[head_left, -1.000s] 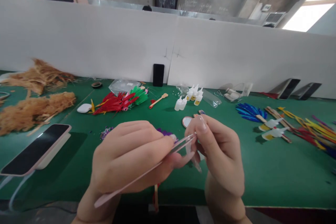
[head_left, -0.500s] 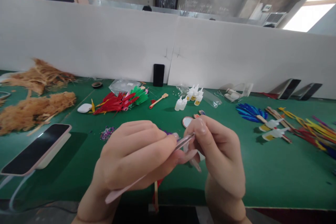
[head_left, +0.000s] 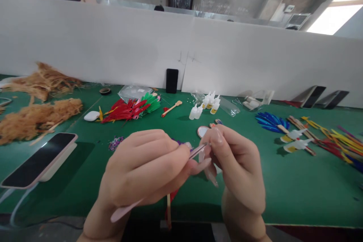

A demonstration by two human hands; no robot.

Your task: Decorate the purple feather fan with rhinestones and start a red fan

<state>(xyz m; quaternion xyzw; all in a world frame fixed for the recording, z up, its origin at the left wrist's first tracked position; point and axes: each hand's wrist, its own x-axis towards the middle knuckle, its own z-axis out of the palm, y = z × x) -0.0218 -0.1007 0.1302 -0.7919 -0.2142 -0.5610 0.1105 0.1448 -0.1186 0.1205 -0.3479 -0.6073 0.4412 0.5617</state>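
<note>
My left hand (head_left: pixel 147 164) is closed around slim tweezers (head_left: pixel 124 211). Their flat pink end sticks out below the palm, and the metal tips point right. Right at those tips, my right hand (head_left: pixel 236 168) has thumb and forefinger pinched together. Whatever lies between these fingertips is too small to make out. Both hands hover over the green table, nearly touching. Behind the right fingertips sits a small round white disc with a reddish rim (head_left: pixel 202 132), partly hidden. Beneath the hands, a wooden stick with red feathers (head_left: pixel 169 211) lies at the table's front edge.
Glue bottles (head_left: pixel 210 101) stand beyond the hands; two more lie right, near blue feathers (head_left: pixel 268 121). Red and green feathers (head_left: pixel 127 110) lie left of centre. Brown fibre (head_left: pixel 42 117) and a phone on a stand (head_left: pixel 39 160) are at left. A white partition (head_left: pixel 113 45) rises behind.
The tweezers have tilted slightly and their metal tips have shifted a little at the right fingertips. Both hands otherwise keep almost the same place.
</note>
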